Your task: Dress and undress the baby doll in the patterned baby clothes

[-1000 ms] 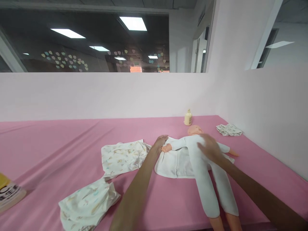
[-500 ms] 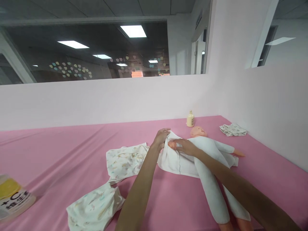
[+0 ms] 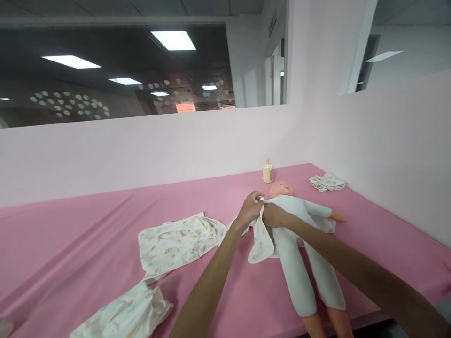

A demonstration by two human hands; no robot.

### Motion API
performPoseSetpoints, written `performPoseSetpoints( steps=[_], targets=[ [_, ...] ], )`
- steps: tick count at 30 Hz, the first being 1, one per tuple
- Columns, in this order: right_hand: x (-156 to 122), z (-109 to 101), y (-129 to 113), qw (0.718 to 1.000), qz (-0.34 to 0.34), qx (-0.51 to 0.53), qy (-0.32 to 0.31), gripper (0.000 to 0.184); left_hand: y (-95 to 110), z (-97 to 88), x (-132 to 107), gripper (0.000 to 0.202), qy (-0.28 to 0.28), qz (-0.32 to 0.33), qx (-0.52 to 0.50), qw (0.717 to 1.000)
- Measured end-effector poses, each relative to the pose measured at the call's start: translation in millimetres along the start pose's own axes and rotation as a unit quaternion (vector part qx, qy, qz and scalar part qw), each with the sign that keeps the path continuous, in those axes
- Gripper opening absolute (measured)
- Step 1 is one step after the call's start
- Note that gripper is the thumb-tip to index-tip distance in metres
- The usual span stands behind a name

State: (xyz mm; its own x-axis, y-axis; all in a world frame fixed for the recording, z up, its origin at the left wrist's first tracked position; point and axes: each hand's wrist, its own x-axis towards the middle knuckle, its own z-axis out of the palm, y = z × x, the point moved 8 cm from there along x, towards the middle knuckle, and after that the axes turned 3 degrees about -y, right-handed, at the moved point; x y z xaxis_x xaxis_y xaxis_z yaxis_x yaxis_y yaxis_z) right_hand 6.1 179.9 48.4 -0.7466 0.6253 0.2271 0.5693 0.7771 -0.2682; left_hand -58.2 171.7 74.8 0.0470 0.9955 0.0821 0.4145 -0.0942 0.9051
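Note:
A baby doll with a white cloth body [image 3: 294,206] lies on its back, its head [image 3: 281,189] toward the wall and its legs toward me. My left hand [image 3: 251,207] is closed on the edge of a white patterned baby shirt [image 3: 261,241], holding it up beside the doll's shoulder. Right against that edge is my right hand [image 3: 276,216], its fingers curled in at the cloth over the doll's near arm. Both the doll's hand on that side and what my right fingers grip are hidden. Part of the shirt lies beneath the doll.
Patterned baby clothes [image 3: 176,241] lie spread on the pink sheet [image 3: 88,244], with another crumpled piece [image 3: 130,312] nearer me. A cream pump bottle [image 3: 268,172] stands behind the doll's head. Folded patterned cloth [image 3: 327,182] rests by the right wall.
My left hand has drawn the shirt's edge rightward over the doll's hand, which is now out of sight. The shirt's patterned side now faces me. The view has shifted rightward.

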Motion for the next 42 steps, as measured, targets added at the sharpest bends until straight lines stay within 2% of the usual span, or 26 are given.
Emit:
performPoseSetpoints(
  steps=[2, 3, 5, 6, 8, 10, 12, 14, 18, 20, 22, 24, 26, 28, 30, 33, 35, 37, 39, 42],
  targets=[
    [-32.3, -20.6, 17.8, 0.999, 0.029, -0.005, 0.039, 0.018, -4.8, 0.3, -1.8, 0.031, -0.048, -0.017, 0.03, 0.998],
    [-54.2, -33.9, 32.1, 0.994, 0.066, -0.01, 0.083, 0.021, -5.6, 0.0, -3.4, 0.031, -0.063, -0.019, 0.062, 0.996],
    [-110.1, -59.0, 69.4, 0.965, 0.175, -0.016, 0.195, 0.027, -2.2, -2.8, -6.2, 0.032, -0.05, -0.001, 0.141, 0.989],
    [-142.8, -66.3, 92.0, 0.936, 0.255, -0.022, 0.24, 0.028, 2.1, -3.5, -7.2, 0.032, -0.03, 0.017, 0.176, 0.984],
    [-199.3, -63.2, 131.9, 0.889, 0.377, 0.001, 0.262, 0.023, 14.1, 2.5, -7.8, 0.032, 0.004, 0.062, 0.22, 0.973],
    [-234.2, -48.5, 161.1, 0.864, 0.447, 0.024, 0.232, 0.024, 27.6, 22.8, -4.6, 0.031, 0.002, 0.107, 0.236, 0.966],
    [-245.8, -36.6, 176.2, 0.86, 0.47, 0.016, 0.197, 0.028, 41.9, 55.5, 3.1, 0.029, -0.031, 0.151, 0.245, 0.957],
    [-241.1, -30.0, 180.7, 0.866, 0.47, 0.001, 0.171, 0.031, 54.2, 96.2, 14.5, 0.03, -0.084, 0.194, 0.266, 0.94],
    [-216.5, -24.1, 176.1, 0.888, 0.435, 0.018, 0.148, 0.021, 61.1, 173.8, 44.9, 0.045, -0.19, 0.241, 0.375, 0.875],
    [-208.1, -22.5, 174.5, 0.9, 0.41, 0.033, 0.147, 0.016, 54.6, 198.0, 62.6, 0.057, -0.224, 0.22, 0.426, 0.848],
    [-205.6, -20.9, 177.6, 0.908, 0.39, 0.062, 0.141, 0.017, 46.6, 211.3, 77.3, 0.061, -0.247, 0.187, 0.457, 0.833],
    [-208.2, -23.2, 184.7, 0.912, 0.364, 0.119, 0.145, 0.016, 41.8, 215.7, 85.7, 0.062, -0.262, 0.166, 0.471, 0.826],
    [-217.6, -33.2, 197.4, 0.902, 0.348, 0.188, 0.174, 0.014, 42.0, 212.3, 88.1, 0.059, -0.264, 0.161, 0.474, 0.824],
    [-234.2, -49.0, 216.9, 0.876, 0.366, 0.234, 0.213, 0.012, 46.5, 203.8, 85.3, 0.056, -0.265, 0.165, 0.448, 0.838],
    [-254.1, -66.6, 239.8, 0.844, 0.414, 0.24, 0.241, 0.013, 54.1, 193.6, 78.6, 0.052, -0.269, 0.175, 0.397, 0.86],
    [-275.7, -98.3, 267.7, 0.826, 0.463, 0.173, 0.272, 0.015, 62.0, 181.2, 65.7, 0.048, -0.277, 0.185, 0.347, 0.877],
    [-284.7, -120.4, 280.2, 0.818, 0.487, 0.083, 0.294, 0.013, 61.6, 176.9, 58.3, 0.048, -0.278, 0.184, 0.356, 0.873],
    [-289.0, -133.1, 288.7, 0.804, 0.51, 0.018, 0.305, 0.012, 58.5, 175.6, 53.7, 0.049, -0.274, 0.185, 0.377, 0.865],
    [-286.6, -132.3, 294.1, 0.799, 0.532, -0.014, 0.282, 0.014, 53.6, 176.3, 52.8, 0.051, -0.267, 0.185, 0.404, 0.855],
    [-272.4, -115.3, 291.5, 0.813, 0.536, -0.047, 0.22, 0.022, 45.6, 180.8, 55.2, 0.053, -0.258, 0.175, 0.448, 0.838]
  ],
)
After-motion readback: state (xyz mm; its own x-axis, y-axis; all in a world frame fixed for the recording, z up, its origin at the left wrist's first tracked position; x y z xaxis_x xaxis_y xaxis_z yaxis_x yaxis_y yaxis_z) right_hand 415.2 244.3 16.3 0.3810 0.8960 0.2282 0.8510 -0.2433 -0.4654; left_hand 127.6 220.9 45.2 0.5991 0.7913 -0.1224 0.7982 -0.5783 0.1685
